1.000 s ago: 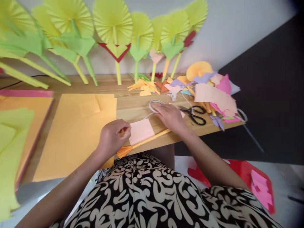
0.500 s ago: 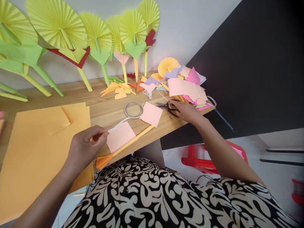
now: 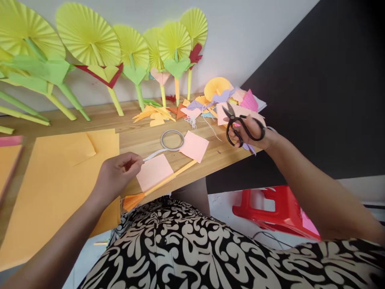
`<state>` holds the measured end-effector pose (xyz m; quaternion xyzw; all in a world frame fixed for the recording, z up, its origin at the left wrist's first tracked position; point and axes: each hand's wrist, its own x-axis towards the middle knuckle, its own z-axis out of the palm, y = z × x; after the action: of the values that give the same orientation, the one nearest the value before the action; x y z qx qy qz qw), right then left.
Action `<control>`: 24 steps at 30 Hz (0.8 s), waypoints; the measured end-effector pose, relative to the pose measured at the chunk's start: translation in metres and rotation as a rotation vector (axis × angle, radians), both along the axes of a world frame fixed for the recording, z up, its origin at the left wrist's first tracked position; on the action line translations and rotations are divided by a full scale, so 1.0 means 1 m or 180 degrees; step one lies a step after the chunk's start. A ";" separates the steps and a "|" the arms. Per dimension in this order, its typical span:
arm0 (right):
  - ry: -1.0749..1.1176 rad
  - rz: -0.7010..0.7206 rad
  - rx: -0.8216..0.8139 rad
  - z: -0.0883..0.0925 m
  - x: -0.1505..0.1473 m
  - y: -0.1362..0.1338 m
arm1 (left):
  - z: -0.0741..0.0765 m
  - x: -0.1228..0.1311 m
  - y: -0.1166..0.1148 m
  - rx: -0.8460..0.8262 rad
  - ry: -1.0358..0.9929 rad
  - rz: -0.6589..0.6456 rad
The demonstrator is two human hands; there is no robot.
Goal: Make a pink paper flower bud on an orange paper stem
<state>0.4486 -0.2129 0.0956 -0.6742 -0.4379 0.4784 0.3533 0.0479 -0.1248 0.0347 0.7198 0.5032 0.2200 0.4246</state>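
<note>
My left hand (image 3: 122,172) pinches the loose end of a narrow white tape, whose roll (image 3: 172,140) lies on the table. Raised off the tabletop at the right, my right hand (image 3: 251,132) grips black-handled scissors (image 3: 236,122), fingers at the handle loops and blades pointing up and away. Below the tape strip is a pink paper square (image 3: 155,172); a second pink square (image 3: 195,147) touches the roll's right side. An orange paper stick (image 3: 171,176) with a pleated orange end (image 3: 132,201) lies along the table's front edge, partly over the first square.
Yellow pleated paper fans (image 3: 88,34) on rolled stems lean against the wall. Orange paper sheets (image 3: 60,192) cover the table's left side. Paper cutouts (image 3: 222,96) and white string (image 3: 191,120) lie at the back right. A red stool (image 3: 270,208) stands below the table.
My right hand has picked the scissors up from the table and turned them blades up. My left hand keeps the tape end, with little movement. The view has shifted slightly.
</note>
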 end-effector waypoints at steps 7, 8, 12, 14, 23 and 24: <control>0.1437 0.0412 -0.0332 -0.029 -0.100 -0.029 | 0.002 0.001 0.002 -0.0757 -0.0675 0.0147; 0.1338 0.0559 -0.0370 -0.034 -0.117 -0.033 | 0.001 0.000 0.002 -0.0851 -0.0764 0.0186; 0.1160 0.0837 -0.0626 -0.044 -0.172 -0.038 | -0.002 -0.004 -0.002 -0.1086 -0.1016 0.0297; 0.1172 0.0890 -0.0765 -0.046 -0.189 -0.032 | -0.003 -0.005 -0.004 -0.1170 -0.1118 0.0325; 0.1304 0.1057 -0.0683 -0.054 -0.209 -0.013 | -0.004 0.000 -0.006 -0.1439 -0.1317 0.0394; 0.1282 0.1066 -0.0668 -0.055 -0.210 -0.012 | -0.004 0.000 -0.005 -0.1440 -0.1322 0.0386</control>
<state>0.2390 -0.2250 0.0408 -0.5167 -0.4122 0.6973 0.2774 0.0482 -0.1302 0.0311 0.5153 0.4839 0.2697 0.6539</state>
